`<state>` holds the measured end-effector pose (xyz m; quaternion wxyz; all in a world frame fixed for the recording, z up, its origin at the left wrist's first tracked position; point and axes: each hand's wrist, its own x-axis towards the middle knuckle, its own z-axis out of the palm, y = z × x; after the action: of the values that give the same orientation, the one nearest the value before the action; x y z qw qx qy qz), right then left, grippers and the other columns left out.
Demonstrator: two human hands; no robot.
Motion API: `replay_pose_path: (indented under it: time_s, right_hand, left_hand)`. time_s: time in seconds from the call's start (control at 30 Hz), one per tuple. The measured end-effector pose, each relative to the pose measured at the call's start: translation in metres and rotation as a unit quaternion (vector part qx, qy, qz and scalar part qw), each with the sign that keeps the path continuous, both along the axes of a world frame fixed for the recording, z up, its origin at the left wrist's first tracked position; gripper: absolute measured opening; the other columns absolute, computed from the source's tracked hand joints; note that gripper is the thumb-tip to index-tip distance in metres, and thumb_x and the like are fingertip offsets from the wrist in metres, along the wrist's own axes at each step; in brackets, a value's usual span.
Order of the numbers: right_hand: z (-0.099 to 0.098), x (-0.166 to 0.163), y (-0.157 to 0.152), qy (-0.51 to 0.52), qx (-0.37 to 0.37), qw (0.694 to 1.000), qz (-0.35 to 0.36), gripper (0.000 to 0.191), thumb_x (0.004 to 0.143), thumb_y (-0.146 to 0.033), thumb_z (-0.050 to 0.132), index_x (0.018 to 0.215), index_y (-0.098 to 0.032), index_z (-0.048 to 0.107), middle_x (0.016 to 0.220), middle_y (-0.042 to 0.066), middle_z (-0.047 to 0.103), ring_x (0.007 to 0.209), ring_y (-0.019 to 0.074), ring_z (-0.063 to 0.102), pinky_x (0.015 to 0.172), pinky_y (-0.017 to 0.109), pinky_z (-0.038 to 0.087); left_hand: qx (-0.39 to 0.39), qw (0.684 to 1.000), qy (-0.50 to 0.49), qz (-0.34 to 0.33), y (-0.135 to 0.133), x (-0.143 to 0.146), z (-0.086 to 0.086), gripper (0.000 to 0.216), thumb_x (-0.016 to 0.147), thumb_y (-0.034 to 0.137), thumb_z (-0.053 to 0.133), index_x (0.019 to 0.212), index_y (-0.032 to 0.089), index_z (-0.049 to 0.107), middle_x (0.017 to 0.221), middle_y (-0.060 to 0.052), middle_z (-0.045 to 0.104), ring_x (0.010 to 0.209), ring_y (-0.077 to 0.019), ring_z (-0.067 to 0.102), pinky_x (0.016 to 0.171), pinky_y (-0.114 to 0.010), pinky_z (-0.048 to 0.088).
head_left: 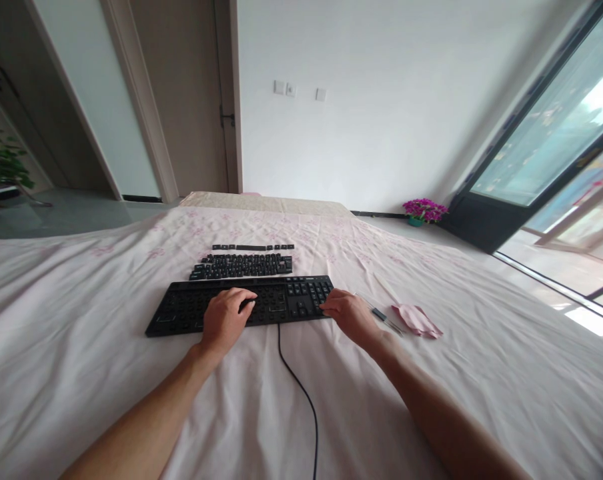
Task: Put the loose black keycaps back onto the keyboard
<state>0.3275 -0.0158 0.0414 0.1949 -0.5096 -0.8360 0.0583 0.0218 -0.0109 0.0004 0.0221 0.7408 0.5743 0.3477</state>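
Note:
A black computer keyboard (pixel 261 308) lies face up on the bedspread, turned with its cable (pixel 297 381) side toward me. Its number pad on the right carries keys, while the main field at the left is stripped of keycaps. My left hand (pixel 225 316) rests over the stripped field, thumb and forefinger apart with a gap between them. At the right end, my right hand (pixel 350 316) has its fingers closed on the keyboard's edge beside the number pad; its fingertips are partly hidden. Beyond the keyboard, loose keycaps (pixel 244 265) lie in rows, with a long space bar (pixel 251 247) in the farthest row.
Right of my right hand lie a thin tool with a dark handle (pixel 379 314) and a folded pink cloth (pixel 416 321). The pale flowered bedspread (pixel 481 320) is wrinkled. Purple flowers (pixel 425 209) stand on the floor near a glass door (pixel 536 133).

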Motion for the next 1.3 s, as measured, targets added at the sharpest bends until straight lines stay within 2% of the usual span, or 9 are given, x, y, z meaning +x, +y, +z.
replay_pose_path:
  time_s: [0.2,0.37,0.57,0.7,0.87,1.03,1.2,1.3]
  right_hand:
    - [-0.001,-0.007,-0.013,-0.095,0.036,0.995,-0.003,0.029,0.093,-0.015,0.044,0.080,-0.020,0.069,0.083,0.003,0.060,0.081,0.0148,0.053,0.068,0.024,0.037]
    - [-0.002,-0.013,-0.029,-0.165,0.052,0.985,-0.024,0.028,0.089,-0.006,0.042,0.094,-0.019,0.066,0.091,0.006,0.059,0.085,0.0172,0.050,0.073,0.028,0.036]
    - [-0.002,-0.016,-0.036,-0.213,0.073,0.974,-0.026,0.032,0.087,-0.007,0.045,0.110,-0.020,0.063,0.100,0.008,0.059,0.093,0.0213,0.047,0.078,0.033,0.034]
    - [-0.001,-0.015,-0.036,-0.196,0.062,0.978,-0.038,0.034,0.087,-0.007,0.046,0.110,-0.023,0.065,0.103,0.007,0.060,0.097,0.0211,0.047,0.078,0.034,0.033]
    - [0.001,-0.002,-0.027,-0.116,0.041,0.992,-0.041,0.047,0.083,-0.002,0.044,0.107,-0.032,0.070,0.109,0.003,0.061,0.099,0.0189,0.047,0.082,0.031,0.035]
    - [-0.002,0.002,-0.025,-0.049,0.056,0.994,-0.082,0.053,0.080,0.001,0.040,0.110,-0.030,0.070,0.110,0.004,0.062,0.098,0.0192,0.049,0.084,0.031,0.039]
    - [-0.001,-0.006,-0.032,-0.111,0.053,0.992,-0.039,0.046,0.078,-0.001,0.045,0.106,-0.027,0.071,0.111,0.007,0.062,0.105,0.0228,0.048,0.087,0.036,0.038]
    - [-0.003,0.001,-0.026,-0.054,0.034,0.997,-0.033,0.049,0.076,0.001,0.042,0.102,-0.027,0.072,0.111,0.005,0.063,0.105,0.0206,0.051,0.088,0.034,0.040]
  left_hand:
    - [-0.001,1.000,-0.002,-0.006,0.000,0.000,0.001,0.017,0.084,0.027,0.054,0.095,0.028,0.068,0.102,0.000,0.070,0.095,-0.0201,0.061,0.086,-0.034,0.044]
    - [0.003,1.000,-0.001,-0.008,0.001,-0.001,0.000,0.017,0.084,0.026,0.054,0.095,0.028,0.068,0.102,0.000,0.070,0.095,-0.0200,0.061,0.086,-0.034,0.045]
    - [0.011,1.000,0.004,-0.006,0.000,-0.001,-0.001,0.017,0.084,0.025,0.055,0.094,0.028,0.068,0.102,0.000,0.070,0.094,-0.0195,0.062,0.085,-0.033,0.045]
    - [0.010,1.000,0.005,-0.005,-0.001,0.000,0.001,0.017,0.084,0.025,0.055,0.094,0.028,0.068,0.102,0.000,0.070,0.095,-0.0193,0.061,0.085,-0.033,0.044]
    - [0.008,1.000,0.006,-0.007,-0.002,0.001,0.000,0.018,0.085,0.025,0.053,0.095,0.027,0.068,0.103,0.000,0.070,0.096,-0.0200,0.061,0.085,-0.034,0.044]
    - [0.004,1.000,0.000,-0.013,-0.002,0.000,0.000,0.018,0.085,0.027,0.052,0.095,0.027,0.068,0.103,-0.001,0.070,0.096,-0.0204,0.061,0.087,-0.035,0.045]
    - [0.002,1.000,-0.001,-0.008,-0.001,0.000,-0.002,0.019,0.085,0.026,0.052,0.094,0.028,0.068,0.104,-0.001,0.070,0.097,-0.0204,0.061,0.087,-0.034,0.045]
    - [0.003,1.000,-0.005,-0.010,-0.003,0.002,-0.001,0.019,0.085,0.026,0.052,0.095,0.027,0.068,0.104,-0.002,0.070,0.097,-0.0203,0.062,0.087,-0.034,0.045]
